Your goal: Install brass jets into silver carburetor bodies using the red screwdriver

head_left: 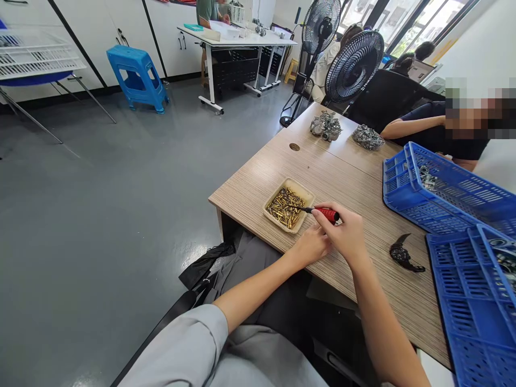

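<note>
My right hand point(344, 231) is closed round the red handle of a screwdriver point(327, 214). Its dark shaft points left, with the tip over the small brass-coloured parts point(288, 207) heaped in a shallow beige tray point(303, 188). Beneath and beside the right hand, at the table's near edge, rests my left hand point(316, 246). Its fingers look curled and are partly covered by the right hand, so whatever they may hold is hidden. The tray lies just beyond the left hand, flat on the wooden table point(258, 177).
A black wristwatch point(403, 255) lies right of my hands. Blue crates point(447, 183) with metal parts line the right side. Metal carburetor-like parts point(325, 126) and a bag of small parts point(367, 137) sit at the far end. A person point(427, 126) sits across, near fans point(355, 67).
</note>
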Tool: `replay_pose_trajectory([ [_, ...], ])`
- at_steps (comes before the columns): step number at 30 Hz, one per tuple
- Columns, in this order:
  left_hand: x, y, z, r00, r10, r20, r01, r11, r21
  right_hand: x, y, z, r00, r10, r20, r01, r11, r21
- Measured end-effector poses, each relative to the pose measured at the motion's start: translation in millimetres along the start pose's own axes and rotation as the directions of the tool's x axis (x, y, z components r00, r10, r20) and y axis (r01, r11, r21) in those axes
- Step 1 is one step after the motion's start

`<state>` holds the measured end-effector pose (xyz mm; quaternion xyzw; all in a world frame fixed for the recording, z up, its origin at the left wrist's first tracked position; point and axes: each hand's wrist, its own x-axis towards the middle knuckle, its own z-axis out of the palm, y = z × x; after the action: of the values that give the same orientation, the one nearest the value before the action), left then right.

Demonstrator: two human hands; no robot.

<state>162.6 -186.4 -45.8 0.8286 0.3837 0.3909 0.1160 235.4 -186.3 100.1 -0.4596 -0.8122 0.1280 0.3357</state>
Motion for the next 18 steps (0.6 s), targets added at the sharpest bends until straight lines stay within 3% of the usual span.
replay_pose_trajectory([
  [6, 1, 4, -8.7, 0.999, -0.01, 0.033, 0.01, 1.0, -0.001, 0, 1, -9, 0.998, 0.021, 0.058, -0.017, 0.998, -0.066],
  [12, 2, 16, -27.8, 0.999, -0.051, 0.01, 0.051, 0.998, 0.023, -2, -1, -32, 0.999, 0.047, 0.025, -0.046, 0.997, -0.062],
  [18, 2, 16, -27.0, 0.995, -0.067, 0.068, 0.06, 0.994, 0.089, -1, 2, -40, 0.996, 0.083, 0.035, -0.083, 0.997, 0.005],
])
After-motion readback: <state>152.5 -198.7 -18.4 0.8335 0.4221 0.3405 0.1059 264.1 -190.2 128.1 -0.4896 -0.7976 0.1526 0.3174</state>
